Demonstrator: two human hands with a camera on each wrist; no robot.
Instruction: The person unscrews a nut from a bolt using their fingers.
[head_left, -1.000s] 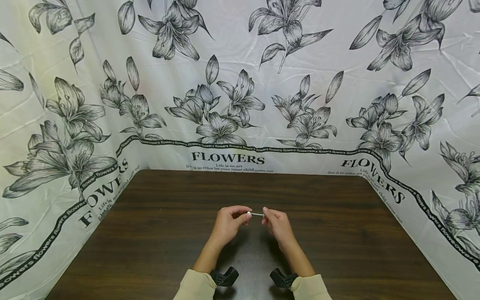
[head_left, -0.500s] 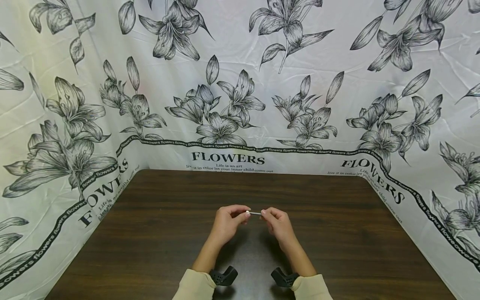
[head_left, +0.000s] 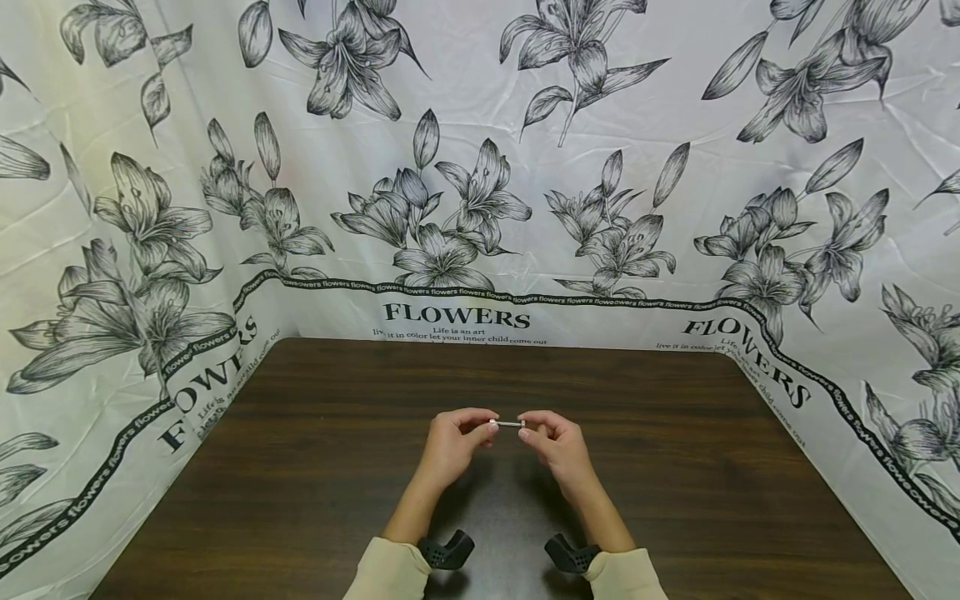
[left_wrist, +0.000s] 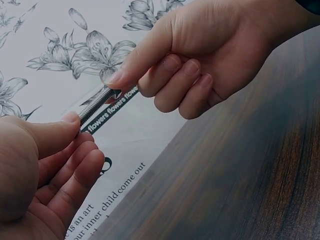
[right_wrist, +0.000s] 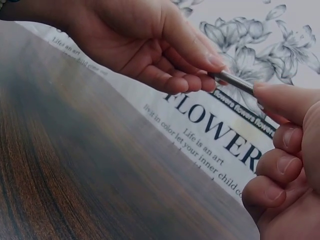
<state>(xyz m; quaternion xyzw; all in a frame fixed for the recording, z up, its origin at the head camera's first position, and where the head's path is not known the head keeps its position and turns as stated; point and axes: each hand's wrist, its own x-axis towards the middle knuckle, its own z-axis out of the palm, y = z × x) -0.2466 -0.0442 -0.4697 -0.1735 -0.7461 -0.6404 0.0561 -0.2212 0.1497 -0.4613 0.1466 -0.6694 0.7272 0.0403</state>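
Note:
A silver threaded bolt (head_left: 508,424) is held up roughly level above the table, spanning the two hands. My left hand (head_left: 447,446) pinches its left end between thumb and index finger; the other fingers curve loosely beneath in the left wrist view. At the wider right end, the thumb and index finger of my right hand (head_left: 561,450) pinch the bolt. The right hand's remaining fingers curl into the palm in the right wrist view. Threads show along the bolt (left_wrist: 97,107) between the hands, while fingertips partly hide both ends.
Below the hands lies a dark wood-grain table (head_left: 315,467). A white cloth (head_left: 480,242) printed with black flowers and lettering stands behind it and along both sides. Each wrist carries a black camera mount, such as the left mount (head_left: 447,550).
The right fingertips first moved in along the bolt toward the left hand, then shifted back to its right end with the index finger raised. Both hands rose slightly in the head view.

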